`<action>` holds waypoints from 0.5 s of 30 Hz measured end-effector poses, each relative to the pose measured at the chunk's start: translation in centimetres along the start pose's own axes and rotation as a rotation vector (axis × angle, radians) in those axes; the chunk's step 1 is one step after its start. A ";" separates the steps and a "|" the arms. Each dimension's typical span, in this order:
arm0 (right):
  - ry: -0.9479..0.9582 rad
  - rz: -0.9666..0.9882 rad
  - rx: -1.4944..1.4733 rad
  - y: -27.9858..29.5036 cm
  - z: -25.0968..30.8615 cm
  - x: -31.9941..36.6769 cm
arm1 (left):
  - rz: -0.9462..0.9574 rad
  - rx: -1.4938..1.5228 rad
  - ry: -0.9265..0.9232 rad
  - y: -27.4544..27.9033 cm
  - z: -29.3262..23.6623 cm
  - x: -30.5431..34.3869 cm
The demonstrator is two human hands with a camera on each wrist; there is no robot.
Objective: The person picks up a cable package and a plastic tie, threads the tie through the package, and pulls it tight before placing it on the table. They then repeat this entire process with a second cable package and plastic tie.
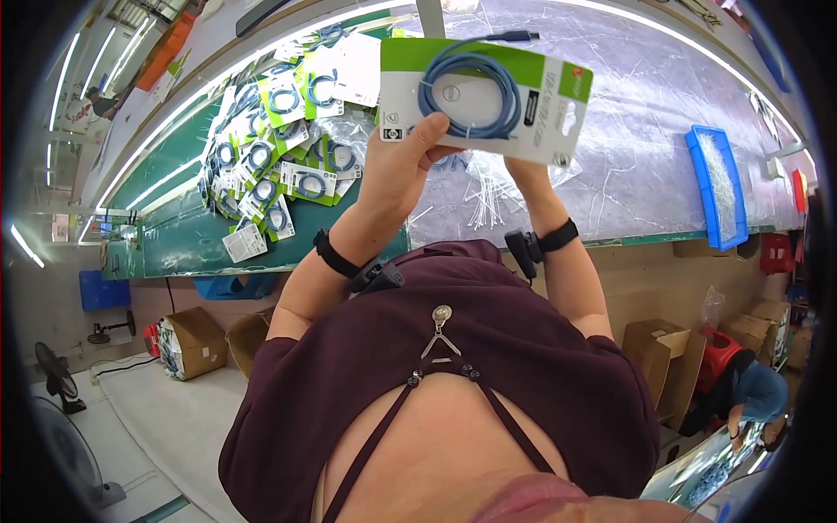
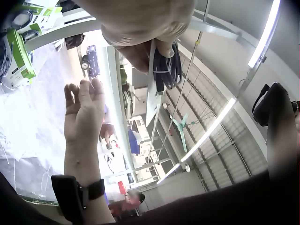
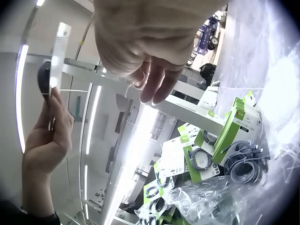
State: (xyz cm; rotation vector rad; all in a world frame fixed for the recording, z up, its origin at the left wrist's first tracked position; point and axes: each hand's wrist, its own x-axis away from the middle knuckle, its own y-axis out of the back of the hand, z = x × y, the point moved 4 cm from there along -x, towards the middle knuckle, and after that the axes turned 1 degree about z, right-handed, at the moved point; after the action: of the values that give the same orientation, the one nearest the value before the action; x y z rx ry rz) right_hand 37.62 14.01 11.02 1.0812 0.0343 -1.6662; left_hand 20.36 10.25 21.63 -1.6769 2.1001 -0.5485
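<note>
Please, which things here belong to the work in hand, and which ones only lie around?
In hand: packaged blue cable, gripped by the left hand; right hand close behind it.
Lying about: pile of packaged cables, blue tray, cardboard box.

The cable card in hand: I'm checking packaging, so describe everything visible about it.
The cable card is flat white cardboard with a green band along its top and end, printed text and a hang slot. A coiled blue cable sits on its face, plug poking past the top edge. Held aloft, slightly tilted; the left hand pinches its lower corner, thumb on the front. The right hand is open behind it.
</note>
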 end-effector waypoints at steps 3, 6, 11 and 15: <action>-0.240 0.160 -0.357 0.2 0.6 0.4 | -0.033 0.009 0.018 1.3 0.5 -0.8; -0.532 0.359 -0.744 0.9 2.5 0.5 | -0.001 -0.003 0.023 1.0 1.0 -1.1; -0.001 0.027 -0.269 2.7 4.3 -0.3 | 0.074 -0.003 0.007 0.5 1.4 -0.8; 0.098 -0.139 -0.444 2.5 4.5 -0.7 | 0.102 -0.111 -0.103 0.9 1.0 -0.2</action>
State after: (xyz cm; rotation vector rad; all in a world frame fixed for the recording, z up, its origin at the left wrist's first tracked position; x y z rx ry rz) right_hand 36.77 11.20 15.24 0.8327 0.5293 -1.6240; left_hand 20.21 10.59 20.36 -1.6086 2.1619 -0.3130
